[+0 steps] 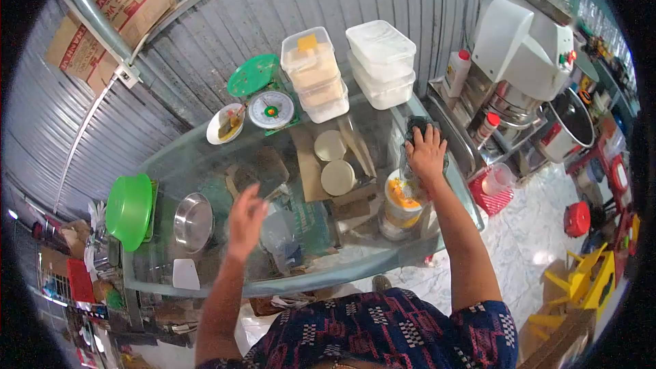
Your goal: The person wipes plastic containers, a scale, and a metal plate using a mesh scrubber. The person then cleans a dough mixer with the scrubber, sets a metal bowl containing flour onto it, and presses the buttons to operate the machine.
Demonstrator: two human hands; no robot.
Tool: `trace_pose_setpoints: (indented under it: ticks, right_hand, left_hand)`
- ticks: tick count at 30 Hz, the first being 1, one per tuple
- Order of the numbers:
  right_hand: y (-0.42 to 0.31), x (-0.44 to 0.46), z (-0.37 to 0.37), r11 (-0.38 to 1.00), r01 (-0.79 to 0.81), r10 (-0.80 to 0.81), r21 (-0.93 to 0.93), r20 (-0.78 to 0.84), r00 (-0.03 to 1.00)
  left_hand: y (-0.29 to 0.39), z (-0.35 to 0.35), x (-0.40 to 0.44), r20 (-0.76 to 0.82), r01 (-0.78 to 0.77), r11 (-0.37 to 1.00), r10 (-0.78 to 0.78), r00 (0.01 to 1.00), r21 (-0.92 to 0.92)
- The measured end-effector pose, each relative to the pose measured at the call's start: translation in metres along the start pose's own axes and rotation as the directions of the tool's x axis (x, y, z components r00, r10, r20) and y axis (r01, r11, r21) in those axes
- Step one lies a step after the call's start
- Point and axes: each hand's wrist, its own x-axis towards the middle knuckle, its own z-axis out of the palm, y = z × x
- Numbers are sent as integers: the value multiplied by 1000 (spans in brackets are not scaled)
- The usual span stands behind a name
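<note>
My right hand (427, 152) presses down with its fingers over a dark cloth (418, 124) on the right part of the glass-topped table (369, 249). Just below that hand is a clear round container (400, 217) with orange and yellow contents; whether it stands on or under the glass I cannot tell. My left hand (247, 217) hovers above the table's left middle, slightly blurred, its fingers apart and nothing in them. To its left lies a round steel bowl (193, 223). Two pale round discs (337, 178) show on cardboard between my hands.
Along the back edge stand a dial scale (271, 110), a white bowl (225, 124) with food and a utensil, and stacked plastic tubs (315, 75). A green basin (128, 212) is at the left end. A large mixer (509, 48) stands right; yellow stools (574, 287) are on the floor.
</note>
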Motion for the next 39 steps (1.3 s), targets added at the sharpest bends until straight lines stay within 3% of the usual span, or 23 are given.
trace_pose_setpoints:
  ticks: [1,3,5,7,10,13,17,21,26,32,35,37,39]
  right_hand:
    - [-1,0,-2,1000,-2,2,19,-9,1000]
    - [-1,1,-8,999,8,-8,38,0,1000]
    - [-1,2,-11,999,-4,3,54,12,1000]
    - [0,1,-10,999,-4,3,54,15,1000]
    - [-1,3,-11,998,-28,28,63,7,1000]
    - [-1,3,-12,997,-37,37,74,-3,999]
    - [0,3,-11,998,-33,33,56,0,999]
    - [0,3,-10,997,-49,48,64,6,999]
    - [0,3,-15,995,-50,48,86,20,999]
    - [1,2,-12,994,-49,50,93,-7,999]
    - [2,3,-11,996,-37,36,76,9,999]
    - [1,1,-14,996,-15,14,83,14,1000]
    - [0,1,-13,997,-19,17,81,22,1000]
  left_hand:
    - [24,12,29,71,27,974,-12,997,-223]
    - [59,31,90,222,180,897,-94,971,-405]
    - [72,56,156,231,264,829,-168,958,-493]
    - [106,78,196,117,306,803,-288,950,-511]
    - [111,99,251,176,415,694,-391,903,-588]
    - [114,109,274,271,490,589,-423,865,-643]
    - [107,113,288,273,485,528,-430,861,-697]
    - [96,115,297,234,396,507,-353,906,-766]
    - [102,114,278,198,344,425,-349,916,-837]
    - [92,88,195,81,161,523,-171,982,-837]
    - [68,61,132,107,203,543,-203,973,-815]
    - [49,44,87,319,386,530,-217,923,-756]
    - [24,43,50,308,417,554,-284,908,-720]
